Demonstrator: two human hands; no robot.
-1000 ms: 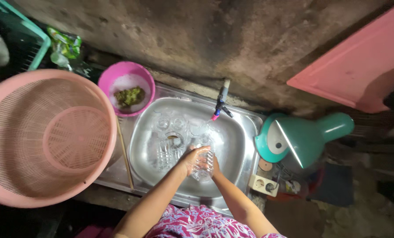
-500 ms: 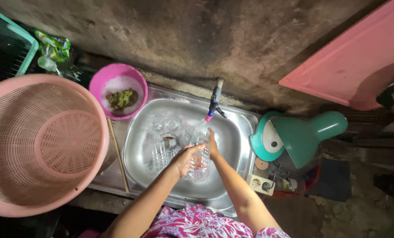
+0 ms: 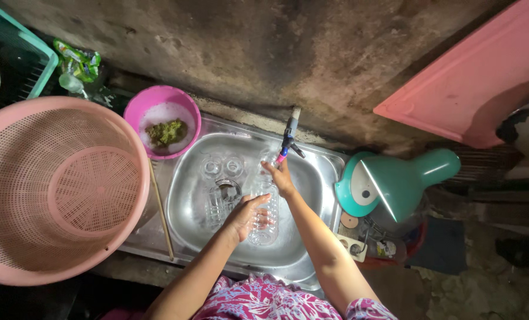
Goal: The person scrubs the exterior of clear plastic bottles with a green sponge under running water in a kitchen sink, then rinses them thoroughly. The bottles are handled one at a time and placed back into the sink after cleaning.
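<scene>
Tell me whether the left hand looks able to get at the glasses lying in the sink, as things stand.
Probably yes, once it lets go. The left hand grips the clear plastic bottle, so it is occupied, but the glasses lie right beside it in the steel sink with nothing between them.

A large pink perforated basket sits at the counter's left end. Behind it, by the sink's back-left corner, stands a pink bowl holding a green scrubber. A teal jug lies tipped at the right edge.
</scene>
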